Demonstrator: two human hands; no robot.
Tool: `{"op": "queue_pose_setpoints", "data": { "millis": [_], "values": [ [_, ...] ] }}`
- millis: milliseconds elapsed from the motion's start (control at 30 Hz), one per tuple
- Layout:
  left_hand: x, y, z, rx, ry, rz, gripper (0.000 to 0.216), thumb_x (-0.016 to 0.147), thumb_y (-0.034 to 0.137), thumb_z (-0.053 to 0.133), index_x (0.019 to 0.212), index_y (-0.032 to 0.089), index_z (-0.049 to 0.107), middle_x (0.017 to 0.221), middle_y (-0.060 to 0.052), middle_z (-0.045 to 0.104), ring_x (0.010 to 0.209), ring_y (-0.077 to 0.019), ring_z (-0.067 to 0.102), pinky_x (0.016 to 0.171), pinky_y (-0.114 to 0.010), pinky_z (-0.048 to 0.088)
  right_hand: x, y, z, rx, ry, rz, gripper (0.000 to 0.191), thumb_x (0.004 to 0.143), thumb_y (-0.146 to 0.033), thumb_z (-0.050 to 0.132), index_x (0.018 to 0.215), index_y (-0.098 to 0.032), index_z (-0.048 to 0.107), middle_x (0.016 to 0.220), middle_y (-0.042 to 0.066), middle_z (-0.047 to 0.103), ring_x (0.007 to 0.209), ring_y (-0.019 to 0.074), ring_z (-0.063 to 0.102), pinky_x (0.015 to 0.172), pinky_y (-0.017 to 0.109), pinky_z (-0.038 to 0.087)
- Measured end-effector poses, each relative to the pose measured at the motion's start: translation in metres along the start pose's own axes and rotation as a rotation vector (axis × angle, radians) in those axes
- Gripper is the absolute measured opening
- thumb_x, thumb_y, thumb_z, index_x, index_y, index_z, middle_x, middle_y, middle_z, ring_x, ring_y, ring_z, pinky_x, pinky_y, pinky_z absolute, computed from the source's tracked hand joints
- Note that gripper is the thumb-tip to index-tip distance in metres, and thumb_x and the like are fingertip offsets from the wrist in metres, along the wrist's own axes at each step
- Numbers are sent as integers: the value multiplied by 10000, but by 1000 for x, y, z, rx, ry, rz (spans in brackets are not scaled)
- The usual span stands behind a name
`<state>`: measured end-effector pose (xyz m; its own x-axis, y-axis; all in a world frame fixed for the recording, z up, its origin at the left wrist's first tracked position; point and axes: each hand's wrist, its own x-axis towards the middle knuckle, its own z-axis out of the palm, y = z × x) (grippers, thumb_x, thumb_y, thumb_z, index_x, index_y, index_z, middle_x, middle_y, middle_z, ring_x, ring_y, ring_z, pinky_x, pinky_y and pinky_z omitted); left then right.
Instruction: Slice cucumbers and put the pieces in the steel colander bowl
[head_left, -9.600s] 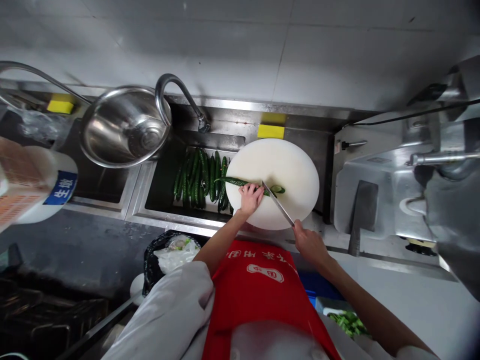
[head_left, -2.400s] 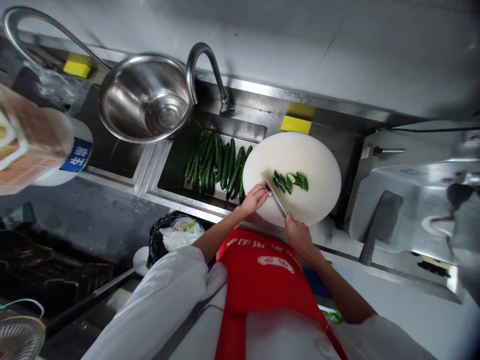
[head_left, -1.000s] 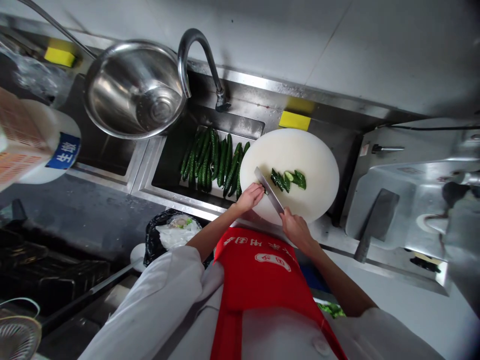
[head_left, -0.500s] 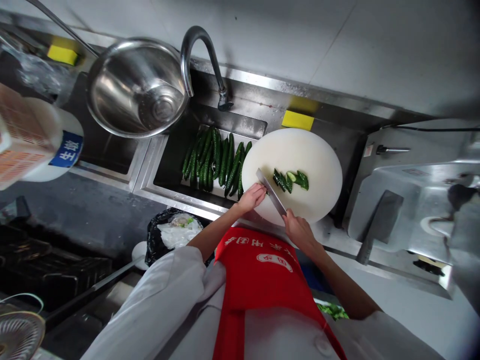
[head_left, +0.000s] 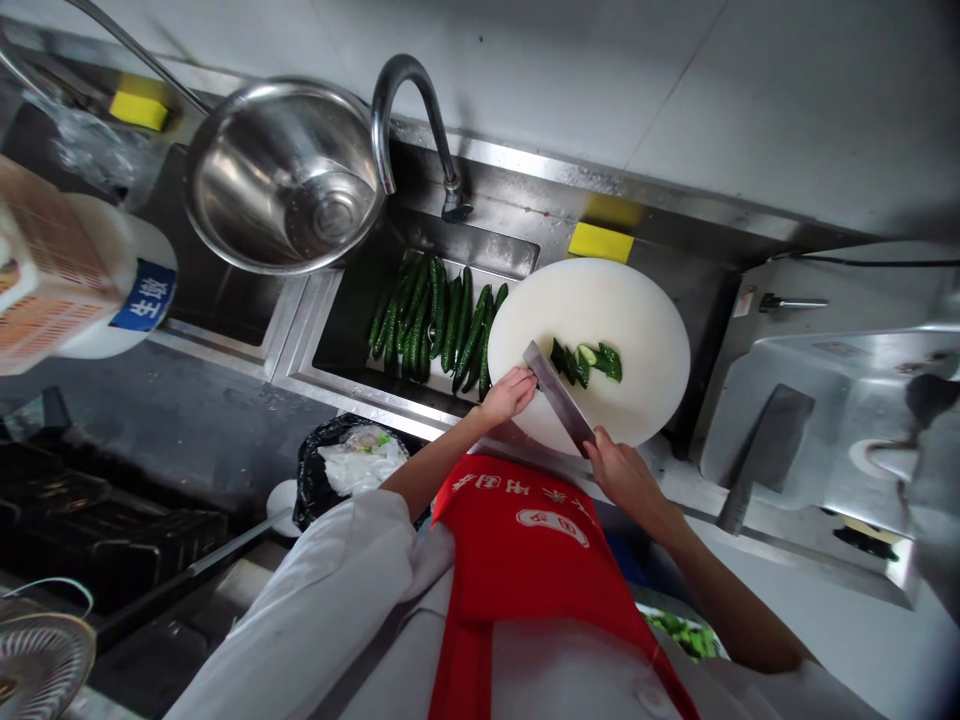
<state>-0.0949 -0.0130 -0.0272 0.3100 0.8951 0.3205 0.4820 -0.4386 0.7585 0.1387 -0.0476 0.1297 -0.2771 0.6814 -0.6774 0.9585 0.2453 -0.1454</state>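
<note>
My right hand (head_left: 621, 472) is closed round the handle of a cleaver (head_left: 559, 395), its blade slanting up and left over a round white cutting board (head_left: 517, 310). On the board's left side my left hand (head_left: 510, 395) is closed, fingertips beside the blade. A dark green bit of cucumber shows at those fingertips; the rest is hidden by the hand. Cut cucumber pieces (head_left: 609, 362) lie just right of the blade. Several whole cucumbers (head_left: 420, 310) rest side by side in the sink (head_left: 330, 340), left of the board.
A large steel bowl (head_left: 255, 170) stands by the curved faucet (head_left: 386, 110). Behind the board lies a yellow sponge (head_left: 600, 243). Another cleaver (head_left: 772, 440) is on a metal machine (head_left: 847, 380) at right. A lined trash bin (head_left: 307, 480) stands below the sink.
The cleaver has shifted slightly right, its flat side now showing more. My right hand moved right and a little down with it. My left hand stays at the board's left side.
</note>
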Motion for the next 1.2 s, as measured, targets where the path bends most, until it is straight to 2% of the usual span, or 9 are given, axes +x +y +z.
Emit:
{"op": "queue_pose_setpoints", "data": {
  "millis": [233, 333, 433, 533, 567, 733, 833, 1000, 1200],
  "values": [
    [-4, 2, 2, 20, -10, 25, 230, 987, 237, 420, 1047, 143, 621, 1052, -133, 625, 1001, -200, 576, 893, -397, 522, 33, -22, 8, 62, 22, 8, 235, 1024, -287, 326, 1086, -145, 504, 853, 103, 700, 770, 190, 665, 623, 267, 300],
    [-3, 7, -2, -2, -11, -1, 229, 987, 251, 426, 1021, 154, 631, 1029, -119, 634, 979, -191, 587, 885, -384, 523, 34, -15, 4, 83, 102, -2, 249, 1026, -322, 322, 1068, -162, 509, 842, 88, 705, 781, 194, 669, 625, 268, 302],
    [18, 3, -22, -12, 155, -136, 224, 982, 263, 441, 977, 161, 640, 982, -95, 639, 949, -182, 598, 866, -356, 522, 16, 4, -1, 62, 186, 51, 274, 1027, -351, 302, 1083, -164, 496, 779, 76, 700, 735, 203, 670, 599, 276, 282],
    [64, -11, -46, -13, 343, -267, 231, 973, 238, 429, 1043, 148, 630, 1005, -98, 634, 927, -178, 602, 829, -333, 519, -8, 21, 3, -12, 153, 34, 280, 1024, -344, 291, 1062, -155, 495, 724, 77, 691, 683, 209, 664, 566, 282, 254],
    [82, -16, -52, -37, 265, -225, 231, 957, 213, 442, 1075, 147, 629, 1032, -99, 637, 933, -180, 606, 825, -329, 519, -14, 24, 7, -32, 121, -4, 272, 1024, -336, 291, 1056, -156, 494, 723, 76, 692, 678, 209, 664, 559, 281, 249],
    [143, -25, -43, -59, -524, 230, 272, 767, 110, 652, 1013, 221, 693, 1007, -47, 675, 1019, -221, 613, 974, -373, 459, -20, 19, 35, -84, 23, -164, 181, 1018, -272, 331, 1128, -180, 442, 830, 70, 720, 730, 212, 689, 555, 263, 274],
    [145, -23, -32, -7, -626, 264, 295, 724, 108, 708, 996, 224, 702, 981, -54, 671, 972, -231, 627, 927, -357, 475, -11, 10, 44, -86, 8, -157, 181, 1024, -290, 321, 1121, -189, 436, 834, 73, 721, 755, 227, 701, 556, 260, 289],
    [122, -31, -48, -33, -572, 77, 364, 800, 229, 681, 1161, 188, 662, 921, -57, 662, 780, -178, 620, 763, -293, 501, -1, 8, 47, -48, 21, -118, 232, 1033, -321, 281, 1120, -186, 449, 846, 88, 718, 788, 234, 705, 581, 255, 311],
    [62, -38, -68, -252, -169, -517, 404, 803, 464, 679, 1015, 120, 681, 674, -5, 618, 538, -108, 547, 540, -236, 471, -3, 24, 52, 13, 40, -31, 269, 1035, -350, 266, 1096, -183, 468, 827, 83, 701, 768, 222, 689, 596, 258, 317]
  ]
}}
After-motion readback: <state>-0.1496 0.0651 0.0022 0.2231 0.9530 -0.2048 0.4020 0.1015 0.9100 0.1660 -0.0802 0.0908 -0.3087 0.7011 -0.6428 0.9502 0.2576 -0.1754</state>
